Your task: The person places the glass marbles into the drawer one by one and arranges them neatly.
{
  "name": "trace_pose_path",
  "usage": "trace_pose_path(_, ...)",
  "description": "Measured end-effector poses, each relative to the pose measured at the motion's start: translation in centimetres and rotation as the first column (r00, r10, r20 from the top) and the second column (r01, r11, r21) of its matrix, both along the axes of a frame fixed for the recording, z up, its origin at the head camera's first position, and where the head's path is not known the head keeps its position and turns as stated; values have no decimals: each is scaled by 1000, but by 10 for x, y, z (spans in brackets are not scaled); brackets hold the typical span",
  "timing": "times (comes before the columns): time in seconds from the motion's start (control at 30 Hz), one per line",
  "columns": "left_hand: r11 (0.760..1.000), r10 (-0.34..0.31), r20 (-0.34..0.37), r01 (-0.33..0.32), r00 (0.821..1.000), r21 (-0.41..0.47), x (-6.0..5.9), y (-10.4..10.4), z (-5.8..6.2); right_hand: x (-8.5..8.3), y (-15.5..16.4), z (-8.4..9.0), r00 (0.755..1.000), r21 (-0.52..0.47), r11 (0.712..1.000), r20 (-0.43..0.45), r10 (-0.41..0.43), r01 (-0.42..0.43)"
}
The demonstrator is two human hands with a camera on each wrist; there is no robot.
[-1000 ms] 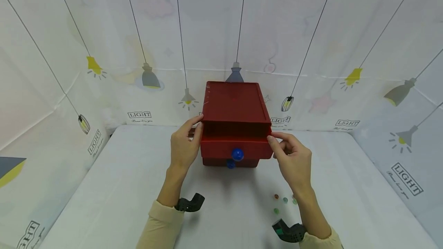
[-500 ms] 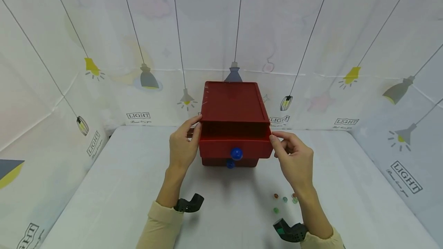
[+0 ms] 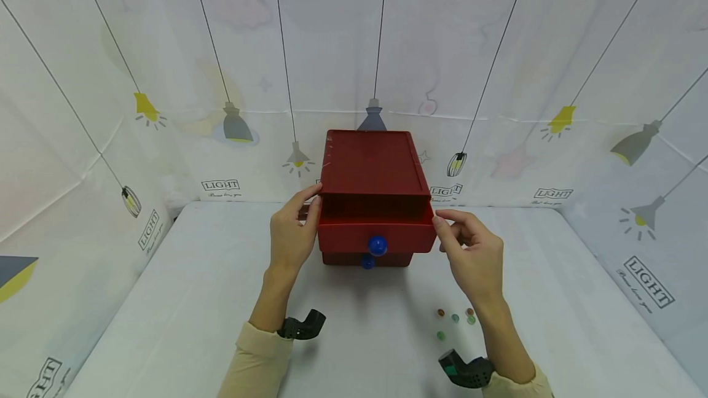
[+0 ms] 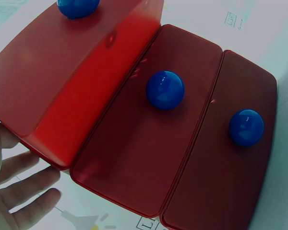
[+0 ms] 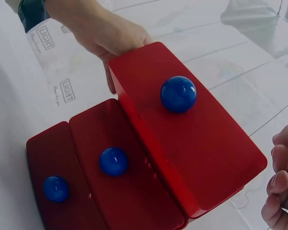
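Observation:
A red cabinet (image 3: 376,161) with blue round knobs stands on the white table. Its top drawer (image 3: 348,239) is pulled out towards me, while the middle drawer (image 4: 144,120) and bottom drawer (image 4: 221,143) are closed. My left hand (image 3: 291,232) lies along the left side, thumb beside the top drawer and index fingertip at the cabinet's front corner. In the left wrist view its other fingers (image 4: 36,189) extend past the drawer's edge. My right hand (image 3: 474,252) is just off the drawer's right side, fingers loosely bent, holding nothing; a gap shows in the right wrist view.
Several small glass marbles, one of them green (image 3: 440,335) and one brown (image 3: 440,312), lie on the table (image 3: 182,318) left of my right forearm. A white curtain (image 3: 343,35) printed with lamps hangs close behind the cabinet.
My right hand has shifted slightly right, from touching the top drawer's side to just off it. The left hand and the drawer keep their places, apart from a slight drift of the view.

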State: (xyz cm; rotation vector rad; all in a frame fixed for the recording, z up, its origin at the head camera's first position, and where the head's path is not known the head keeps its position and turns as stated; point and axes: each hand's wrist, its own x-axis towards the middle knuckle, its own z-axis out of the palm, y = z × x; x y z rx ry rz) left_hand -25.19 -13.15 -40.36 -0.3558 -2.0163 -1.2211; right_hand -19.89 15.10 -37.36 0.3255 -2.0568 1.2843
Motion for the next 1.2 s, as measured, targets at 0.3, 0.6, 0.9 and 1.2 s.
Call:
trace_pose_path(0.3,1000,0,-17,0,1000,-1,-1,0,-1,2,0,1,999,13,1000,-38,20,-20)
trace_pose_path(0.6,1000,-3,-18,3,1000,2,-1,-1,-1,3,-2,0,999,22,999,-30,36,-35)
trace_pose_path(0.9,1000,-5,-24,5,1000,0,-2,-1,0,3,-6,-5,996,74,994,-35,86,-83)
trace_pose_path(1.2,1000,-1,-14,1,1000,-7,-1,-2,1,4,-10,-8,993,106,988,-37,114,-110)
